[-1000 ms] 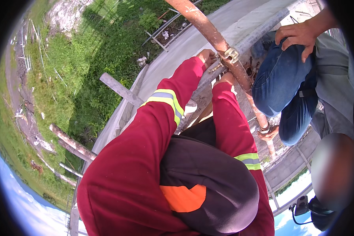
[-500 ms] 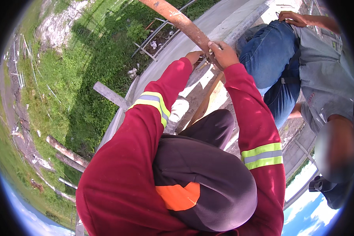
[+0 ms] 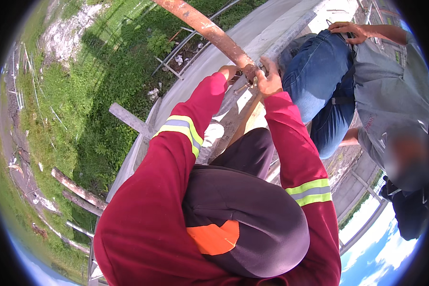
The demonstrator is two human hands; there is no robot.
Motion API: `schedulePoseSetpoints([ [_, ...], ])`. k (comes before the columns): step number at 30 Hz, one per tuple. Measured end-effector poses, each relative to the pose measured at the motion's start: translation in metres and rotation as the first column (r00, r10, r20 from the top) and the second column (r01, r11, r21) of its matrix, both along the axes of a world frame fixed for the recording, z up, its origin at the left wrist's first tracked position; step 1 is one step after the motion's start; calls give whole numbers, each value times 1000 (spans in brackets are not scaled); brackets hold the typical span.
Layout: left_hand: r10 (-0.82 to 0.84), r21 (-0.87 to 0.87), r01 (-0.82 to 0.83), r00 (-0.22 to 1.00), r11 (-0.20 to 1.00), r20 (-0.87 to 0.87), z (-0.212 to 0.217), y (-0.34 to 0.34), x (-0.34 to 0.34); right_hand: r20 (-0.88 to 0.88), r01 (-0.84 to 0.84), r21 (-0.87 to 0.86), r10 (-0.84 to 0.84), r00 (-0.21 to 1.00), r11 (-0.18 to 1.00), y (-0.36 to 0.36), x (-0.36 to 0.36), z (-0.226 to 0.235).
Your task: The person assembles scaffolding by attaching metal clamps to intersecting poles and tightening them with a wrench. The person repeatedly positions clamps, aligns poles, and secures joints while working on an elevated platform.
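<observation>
A rusty, reddish-brown pipe (image 3: 205,31) slants down from the top edge and ends between my two hands. Around its lower end is a metal scaffold clamp (image 3: 249,85) with a bolt. My left hand (image 3: 229,72) is on the left of the pipe end, close to the clamp; its fingers are mostly hidden. On the right side, my right hand (image 3: 270,81) has its thumb against the pipe end and clamp, while the other fingers stretch upward, apart from the thumb. A grey pipe (image 3: 291,38) runs just beyond that hand.
A person in jeans and a grey shirt (image 3: 391,81) sits close on my right, a hand on the knee. My bent knee (image 3: 248,224) is below my arms. Pipe ends (image 3: 128,119) stick out at left above grass (image 3: 100,95). A wooden board (image 3: 247,119) lies below the clamp.
My right hand has shifted from its grip around the pipe to the side of its end, its fingers now straighter. The view has moved slightly; my left hand stays by the clamp.
</observation>
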State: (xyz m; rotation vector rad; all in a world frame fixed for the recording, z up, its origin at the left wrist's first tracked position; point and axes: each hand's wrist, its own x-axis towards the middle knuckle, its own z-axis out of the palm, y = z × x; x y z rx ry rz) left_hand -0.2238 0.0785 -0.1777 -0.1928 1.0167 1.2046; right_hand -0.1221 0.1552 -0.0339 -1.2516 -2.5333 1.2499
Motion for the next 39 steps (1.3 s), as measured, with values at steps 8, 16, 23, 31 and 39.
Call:
schedulePoseSetpoints([
  [8,37,46,-40,997,998,65,-21,-2,6,-310,237,314,-137,941,919,-61,6,23],
  [16,152,99,-163,982,982,114,-25,-6,9,-220,752,-300,-810,544,587,-125,12,-26],
  [23,101,53,-101,995,993,-1,-12,-2,3,49,810,35,-810,584,586,-115,-14,-10],
  [31,50,34,-48,997,998,-65,0,-7,2,-162,645,100,-628,761,757,-124,-3,5],
  [39,44,15,-42,989,999,-141,21,-14,-2,-200,464,216,-426,882,859,-93,6,6],
])
